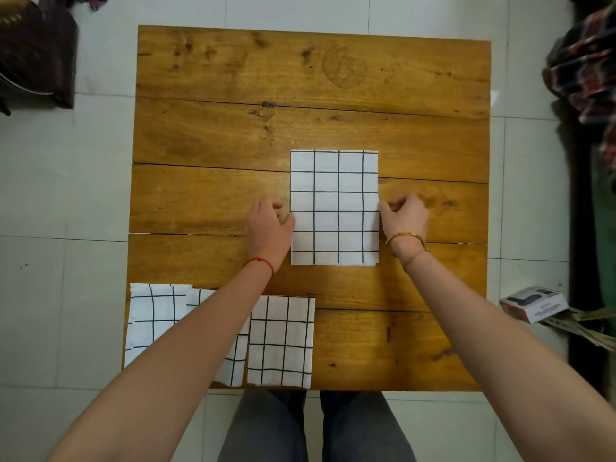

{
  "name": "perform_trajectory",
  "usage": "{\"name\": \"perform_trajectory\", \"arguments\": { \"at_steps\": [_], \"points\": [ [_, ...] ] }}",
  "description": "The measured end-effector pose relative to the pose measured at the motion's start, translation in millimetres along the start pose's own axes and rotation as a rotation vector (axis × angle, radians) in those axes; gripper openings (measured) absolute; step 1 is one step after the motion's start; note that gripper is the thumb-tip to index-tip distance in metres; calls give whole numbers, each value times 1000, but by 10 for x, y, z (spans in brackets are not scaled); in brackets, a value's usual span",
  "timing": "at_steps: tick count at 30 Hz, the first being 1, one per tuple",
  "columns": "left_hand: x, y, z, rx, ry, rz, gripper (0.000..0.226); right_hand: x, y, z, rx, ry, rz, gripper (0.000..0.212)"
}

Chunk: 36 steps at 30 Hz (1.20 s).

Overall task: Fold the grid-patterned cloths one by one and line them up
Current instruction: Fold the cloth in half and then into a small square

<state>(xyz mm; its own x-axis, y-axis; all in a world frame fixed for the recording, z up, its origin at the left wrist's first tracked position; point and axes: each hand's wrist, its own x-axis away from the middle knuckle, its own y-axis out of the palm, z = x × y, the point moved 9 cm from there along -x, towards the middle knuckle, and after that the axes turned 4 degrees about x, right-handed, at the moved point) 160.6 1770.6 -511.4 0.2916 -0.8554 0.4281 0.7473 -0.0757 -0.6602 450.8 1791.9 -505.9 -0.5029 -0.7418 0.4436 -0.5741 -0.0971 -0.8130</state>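
Note:
A white cloth with a black grid (334,208) lies flat as a tall rectangle in the middle of the wooden table (300,81). My left hand (269,225) is at its left edge, thumb on the edge and fingers curled beside it. My right hand (405,215) pinches the right edge at about the same height with curled fingers. Along the table's front left edge lie three folded grid cloths in a row: one at the corner (153,321), a middle one (233,365) mostly hidden under my left forearm, and a third (281,341).
The table stands on a pale tiled floor. A dark bag (36,51) sits at the far left. Patterned fabric (586,65) hangs at the far right. A small box (533,303) and papers lie on the floor at the right. My legs are below the table's front edge.

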Motion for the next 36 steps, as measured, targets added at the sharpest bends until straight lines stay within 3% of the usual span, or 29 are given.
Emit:
{"name": "perform_trajectory", "arguments": {
  "at_steps": [8,13,17,21,24,28,36],
  "points": [
    [-44,133,-24,71,-140,-7,16,44,187,-57,-40,69,-163,20],
    [-52,64,-5,228,-206,-23,19,-1,224,-36,-244,117,-202,28],
    [-86,124,-52,310,-255,-169,35,53,335,46,-454,226,-396,22],
    [-108,113,-141,322,-295,-225,37,134,352,42,-379,191,-564,32],
    [-107,81,-195,369,-348,-247,31,148,335,8,-364,150,-592,21],
    [-84,20,-165,479,-363,-269,4,110,333,14,-459,156,-563,17],
    [-62,-114,-47,616,-307,-262,8,137,254,-94,-604,90,-517,17]
  ]
}}
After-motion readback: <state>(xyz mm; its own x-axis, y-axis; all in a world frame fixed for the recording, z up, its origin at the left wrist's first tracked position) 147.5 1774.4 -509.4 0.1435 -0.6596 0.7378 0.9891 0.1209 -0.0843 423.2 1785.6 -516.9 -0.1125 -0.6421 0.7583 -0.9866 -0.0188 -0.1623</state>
